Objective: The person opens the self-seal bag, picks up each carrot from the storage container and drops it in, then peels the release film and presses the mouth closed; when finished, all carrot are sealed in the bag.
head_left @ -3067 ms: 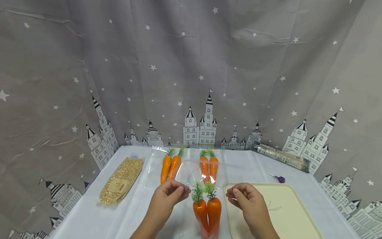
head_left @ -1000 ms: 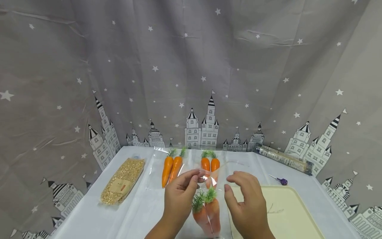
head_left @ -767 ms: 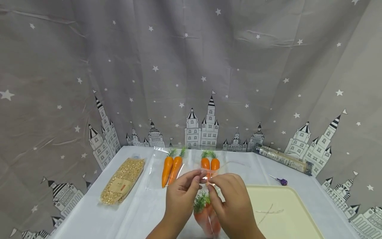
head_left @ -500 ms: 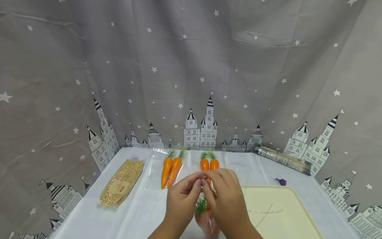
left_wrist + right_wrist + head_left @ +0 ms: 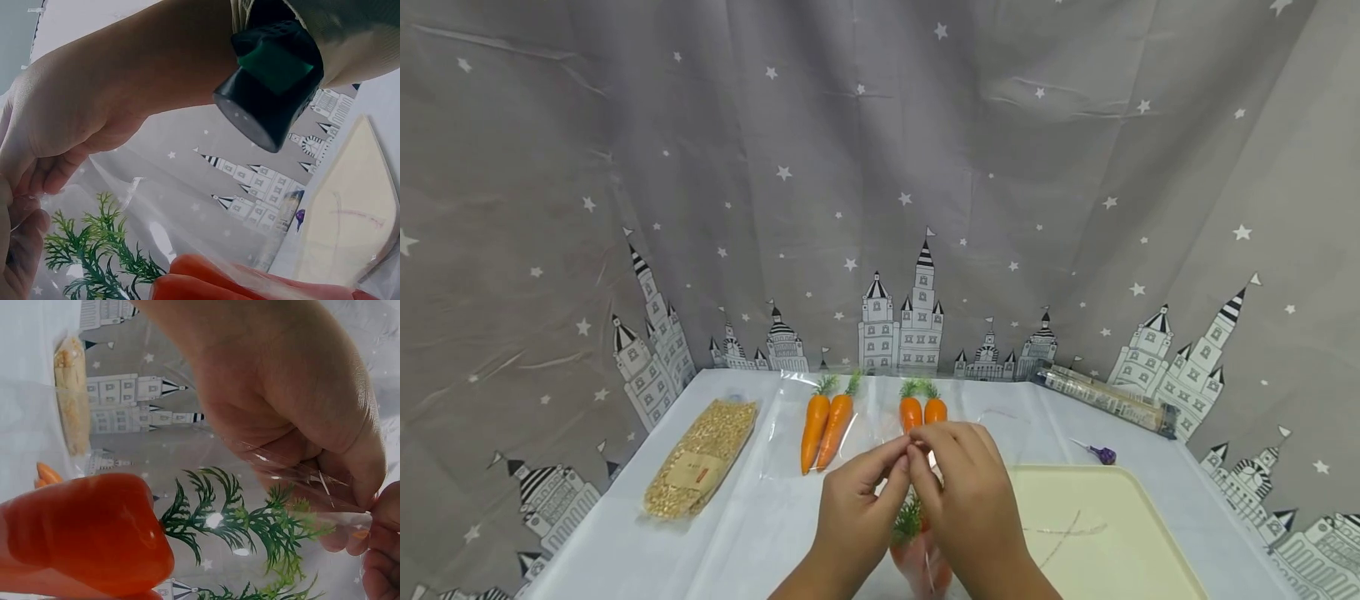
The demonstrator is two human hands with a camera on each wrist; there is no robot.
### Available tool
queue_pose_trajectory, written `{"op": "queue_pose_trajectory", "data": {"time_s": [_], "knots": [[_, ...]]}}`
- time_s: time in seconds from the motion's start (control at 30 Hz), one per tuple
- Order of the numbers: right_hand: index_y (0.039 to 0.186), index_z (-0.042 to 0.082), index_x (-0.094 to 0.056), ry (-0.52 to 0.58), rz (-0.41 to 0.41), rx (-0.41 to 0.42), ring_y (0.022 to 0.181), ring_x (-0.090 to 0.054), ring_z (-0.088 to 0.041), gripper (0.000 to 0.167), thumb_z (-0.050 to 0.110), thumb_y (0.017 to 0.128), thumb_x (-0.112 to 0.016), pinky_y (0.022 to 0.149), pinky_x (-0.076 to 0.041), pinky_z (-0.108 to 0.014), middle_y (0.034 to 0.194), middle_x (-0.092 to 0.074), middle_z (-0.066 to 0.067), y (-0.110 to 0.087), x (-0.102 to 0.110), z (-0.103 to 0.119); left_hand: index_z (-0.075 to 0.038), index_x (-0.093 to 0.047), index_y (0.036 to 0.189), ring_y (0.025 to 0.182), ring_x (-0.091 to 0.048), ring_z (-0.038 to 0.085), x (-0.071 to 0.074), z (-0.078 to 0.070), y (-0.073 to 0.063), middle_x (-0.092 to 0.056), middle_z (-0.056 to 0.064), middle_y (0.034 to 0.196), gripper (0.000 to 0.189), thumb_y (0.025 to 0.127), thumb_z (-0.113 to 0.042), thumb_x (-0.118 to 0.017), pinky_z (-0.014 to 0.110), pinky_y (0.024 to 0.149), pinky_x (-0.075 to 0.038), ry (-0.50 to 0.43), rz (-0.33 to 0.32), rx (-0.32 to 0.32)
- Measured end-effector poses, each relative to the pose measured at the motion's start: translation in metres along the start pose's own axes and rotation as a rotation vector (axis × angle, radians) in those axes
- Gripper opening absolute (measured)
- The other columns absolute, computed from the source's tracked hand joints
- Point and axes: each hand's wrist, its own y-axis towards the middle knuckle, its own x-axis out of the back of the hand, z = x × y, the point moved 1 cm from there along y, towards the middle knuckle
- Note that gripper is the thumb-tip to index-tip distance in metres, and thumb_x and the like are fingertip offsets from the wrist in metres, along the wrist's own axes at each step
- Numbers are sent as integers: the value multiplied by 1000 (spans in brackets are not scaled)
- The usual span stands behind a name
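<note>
A clear plastic bag [image 5: 350, 520] holding two orange carrots [image 5: 94, 534] with feathery green tops hangs in front of me. My left hand [image 5: 859, 500] pinches the bag's upper edge between thumb and fingers. Close against it, my right hand [image 5: 967, 496] pinches the same edge, the fingertips of both hands meeting. In the left wrist view the green tops [image 5: 103, 250] show through the film just below the fingers. The right hand covers part of the carrots in the head view.
Behind lie two more bagged carrot pairs, left [image 5: 827, 425] and right [image 5: 922, 411]. A bag of grains [image 5: 700, 458] is at left. On the right are a cream tray [image 5: 1112, 567] bearing thin strips [image 5: 1063, 531], a purple-wrapped lollipop [image 5: 1102, 454] and a long clear package [image 5: 1105, 398].
The hands, apart at the bag's two sides earlier, have come together. The left moved inward first; the right let go, moved left and pinched the edge beside it.
</note>
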Motion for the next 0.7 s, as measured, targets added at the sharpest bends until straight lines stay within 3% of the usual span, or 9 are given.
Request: {"op": "queue_pose_trajectory", "data": {"time_s": [0.27, 0.5, 0.7], "knots": [[100, 2, -78, -15, -45, 72, 86, -68, -24, 11, 8, 95, -69, 79, -58, -32, 93, -75, -6, 5, 1, 0, 3, -74, 122, 103, -77, 21, 0, 0, 0, -79, 15, 111, 26, 97, 8, -66, 26, 86, -62, 37, -1, -23], [96, 0, -78, -31, -117, 151, 80, -67, -25, 19, 9, 99, -62, 75, -58, -33, 89, -76, -8, 6, 0, -1, 0, -75, 123, 106, -77, 19, -1, -3, -1, -78, 9, 116, 27, 98, 4, -68, 27, 86, -62, 47, 24, 59], [94, 0, -76, -18, -157, 156, 79, -68, -25, 24, 10, 102, -56, 74, -59, -34, 88, -74, -8, 6, -2, -3, 2, -74, 123, 106, -77, 20, 0, -4, 0, -78, 11, 116, 26, 98, 3, -68, 28, 84, -63, 39, 39, 56]]}}
